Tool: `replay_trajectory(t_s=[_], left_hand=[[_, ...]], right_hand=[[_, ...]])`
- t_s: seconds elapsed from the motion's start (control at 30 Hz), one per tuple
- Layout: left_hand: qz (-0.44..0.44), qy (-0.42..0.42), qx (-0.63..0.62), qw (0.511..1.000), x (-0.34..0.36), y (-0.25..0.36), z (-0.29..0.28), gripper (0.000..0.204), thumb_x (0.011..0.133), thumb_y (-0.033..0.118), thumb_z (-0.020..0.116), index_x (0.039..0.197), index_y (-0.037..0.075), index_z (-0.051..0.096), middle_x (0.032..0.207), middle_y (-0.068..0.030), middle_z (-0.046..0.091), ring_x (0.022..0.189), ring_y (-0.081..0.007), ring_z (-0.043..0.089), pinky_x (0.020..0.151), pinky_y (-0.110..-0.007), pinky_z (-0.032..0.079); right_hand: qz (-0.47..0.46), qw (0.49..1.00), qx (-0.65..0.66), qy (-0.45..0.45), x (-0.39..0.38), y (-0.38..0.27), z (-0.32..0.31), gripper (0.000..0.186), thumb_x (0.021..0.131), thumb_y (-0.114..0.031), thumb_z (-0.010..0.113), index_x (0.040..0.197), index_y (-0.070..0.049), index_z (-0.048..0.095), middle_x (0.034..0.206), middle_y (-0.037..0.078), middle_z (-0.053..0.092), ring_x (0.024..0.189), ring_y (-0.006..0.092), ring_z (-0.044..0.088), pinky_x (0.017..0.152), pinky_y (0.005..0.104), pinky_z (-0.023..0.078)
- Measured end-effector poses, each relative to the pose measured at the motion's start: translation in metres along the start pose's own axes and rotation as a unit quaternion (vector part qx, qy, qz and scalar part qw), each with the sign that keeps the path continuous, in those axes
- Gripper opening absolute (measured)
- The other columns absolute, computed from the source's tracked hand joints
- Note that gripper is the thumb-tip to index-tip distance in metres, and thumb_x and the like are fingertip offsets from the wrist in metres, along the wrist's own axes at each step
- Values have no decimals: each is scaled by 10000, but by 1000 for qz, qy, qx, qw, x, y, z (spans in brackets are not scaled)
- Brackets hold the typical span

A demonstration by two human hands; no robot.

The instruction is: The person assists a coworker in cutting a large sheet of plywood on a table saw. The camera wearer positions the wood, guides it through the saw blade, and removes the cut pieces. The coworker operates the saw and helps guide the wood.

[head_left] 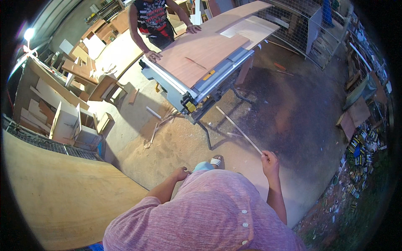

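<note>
My right hand (pixel 270 162) is closed around the lower end of a thin wooden strip (pixel 239 129). The strip slants up and left from my fingers, its far end near the table saw's legs. At my left side, my left hand (pixel 181 173) hangs by the hem of my shirt with its fingers curled in. Whether anything is inside those fingers is hidden. Ahead stands a table saw (pixel 172 93) with a large reddish-brown plywood panel (pixel 201 54) lying across its top. A co-worker (pixel 155 25) on its far left side rests both hands on the panel.
Offcuts (pixel 157 125) and sawdust lie on the floor left of the saw's legs. A pale board (pixel 63 196) fills the near left. Cabinet parts (pixel 69 129) stand farther left. A wire mesh cage (pixel 299 25) is at the back right, and scrap heaps (pixel 360 154) line the right edge.
</note>
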State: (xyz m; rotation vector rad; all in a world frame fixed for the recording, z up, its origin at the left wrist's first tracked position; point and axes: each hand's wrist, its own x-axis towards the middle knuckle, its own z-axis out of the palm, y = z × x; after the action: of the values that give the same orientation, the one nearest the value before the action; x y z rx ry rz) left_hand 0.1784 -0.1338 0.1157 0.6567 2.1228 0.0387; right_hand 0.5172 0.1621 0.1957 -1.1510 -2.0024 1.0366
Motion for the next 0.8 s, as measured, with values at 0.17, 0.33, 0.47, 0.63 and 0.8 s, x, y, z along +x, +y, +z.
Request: replay_trajectory(t_s=[0.17, 0.33, 0.47, 0.63, 0.8], left_hand=[[4, -5, 11, 1000, 8, -6, 5, 639, 785, 461, 574, 1226, 3, 512, 1216, -225, 526, 1152, -347, 494, 968, -374, 384], [-1, -3, 15, 1000, 7, -3, 6, 645, 783, 466, 578, 1225, 1, 511, 1217, -224, 526, 1151, -346, 494, 967, -374, 385], [1, -1, 16, 1000, 4, 2, 3, 647, 777, 466, 590, 1216, -4, 517, 1206, -226, 533, 1146, -344, 498, 962, -372, 389], [1, 0, 18, 1000, 7, 1, 4, 645, 771, 466, 597, 1201, -10, 527, 1195, -229, 539, 1141, -343, 501, 954, -375, 395], [-1, 0, 25, 1000, 8, 2, 4, 642, 775, 477, 584, 1203, 1, 530, 1198, -228, 537, 1142, -346, 499, 954, -377, 394]], right_hand=[[7, 1000, 3, 2, -1, 2, 0, 183, 797, -96, 575, 944, -2, 631, 809, 106, 620, 662, 172, 574, 604, 286, 454], [11, 1000, 3, 8, -3, 4, 1, 185, 798, -93, 576, 953, -9, 633, 811, 104, 619, 662, 169, 572, 612, 284, 456], [26, 1000, 0, 3, -6, 7, 2, 180, 792, -85, 578, 948, -13, 632, 811, 102, 619, 669, 168, 574, 614, 283, 454], [27, 1000, 4, 0, -5, 5, 3, 178, 785, -78, 578, 942, -11, 630, 811, 108, 619, 681, 170, 582, 614, 282, 452], [27, 1000, 13, 3, -6, 5, 4, 182, 786, -84, 575, 942, -8, 630, 806, 115, 620, 677, 177, 587, 610, 286, 457]])
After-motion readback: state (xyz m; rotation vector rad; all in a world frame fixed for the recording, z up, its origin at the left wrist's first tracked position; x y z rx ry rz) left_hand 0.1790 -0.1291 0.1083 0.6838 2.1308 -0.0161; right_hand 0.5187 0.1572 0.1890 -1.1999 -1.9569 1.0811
